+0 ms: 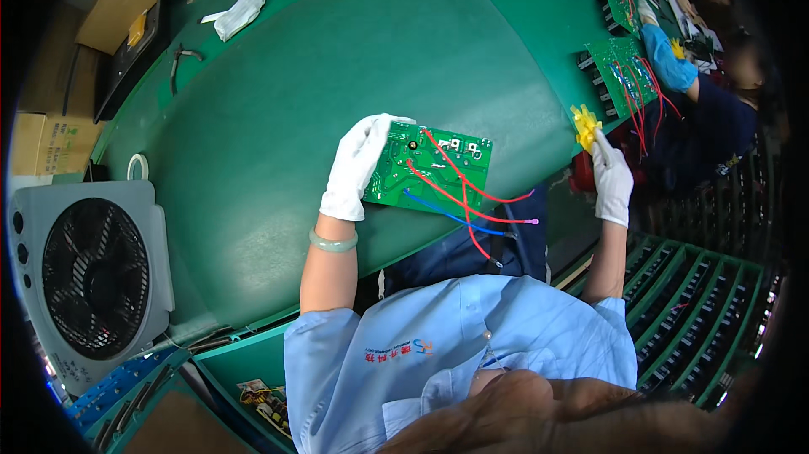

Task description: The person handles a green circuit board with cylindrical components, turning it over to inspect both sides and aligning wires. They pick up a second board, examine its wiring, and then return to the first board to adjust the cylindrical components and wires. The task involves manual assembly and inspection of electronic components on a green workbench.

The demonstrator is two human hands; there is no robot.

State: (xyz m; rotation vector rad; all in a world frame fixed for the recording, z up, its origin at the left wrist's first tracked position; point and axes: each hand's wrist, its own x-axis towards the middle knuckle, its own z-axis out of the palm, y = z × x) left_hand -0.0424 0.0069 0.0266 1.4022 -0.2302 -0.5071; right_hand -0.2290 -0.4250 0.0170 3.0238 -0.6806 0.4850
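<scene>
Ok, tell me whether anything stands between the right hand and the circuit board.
Nothing solid is visible between the right hand and the circuit board; only loose red wires trail off the board's lower right, partly on that side. The left hand holds its left edge.

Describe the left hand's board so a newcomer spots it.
Find the large green mat, then the gloved left hand over its near side. That hand holds a green circuit board trailing red and blue wires; similar boards sit off the mat, upper right.

Shirt [522, 319] lettering [399, 353], carton [30, 136] print [66, 136], fan [97, 277] writing [83, 368]
</scene>
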